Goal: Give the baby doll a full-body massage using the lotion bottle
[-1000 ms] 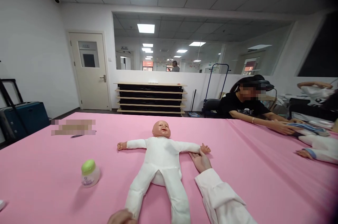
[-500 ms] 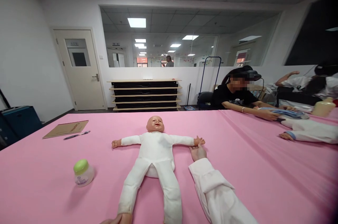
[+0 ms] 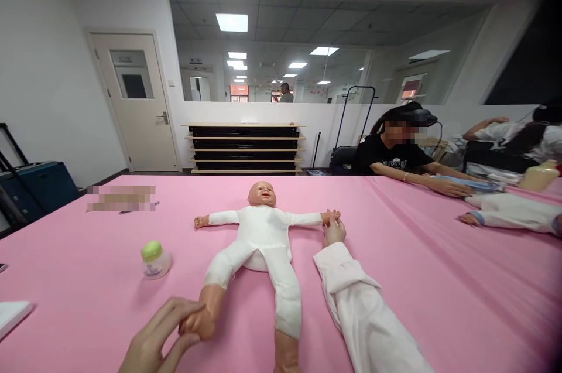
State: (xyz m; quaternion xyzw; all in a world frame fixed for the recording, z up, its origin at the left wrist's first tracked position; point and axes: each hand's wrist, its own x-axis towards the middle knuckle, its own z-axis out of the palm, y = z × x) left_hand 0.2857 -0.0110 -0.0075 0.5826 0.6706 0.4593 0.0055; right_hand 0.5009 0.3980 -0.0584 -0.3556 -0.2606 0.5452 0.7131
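Note:
A baby doll [image 3: 263, 232] in a white cloth body lies on its back on the pink tablecloth [image 3: 417, 279], arms spread and legs toward me. At the lower left, my left hand [image 3: 164, 329] holds the doll's foot between thumb and fingers. My right hand [image 3: 334, 231], in a white sleeve, pinches the doll's hand on the right side. Left of the doll stands a small jar [image 3: 157, 262] with a green lid.
A blurred brown notebook [image 3: 120, 197] and a pen lie at the back left. A white object [image 3: 13, 315] is at the left edge. On the right, a person [image 3: 397, 156] in black handles blue cloth beside another doll [image 3: 513, 212]. A bottle [image 3: 539, 177] stands there.
My left hand has come further into view with the doll's foot, and that leg is now more bent at the knee. My right hand remains at the doll's hand. The view has shifted.

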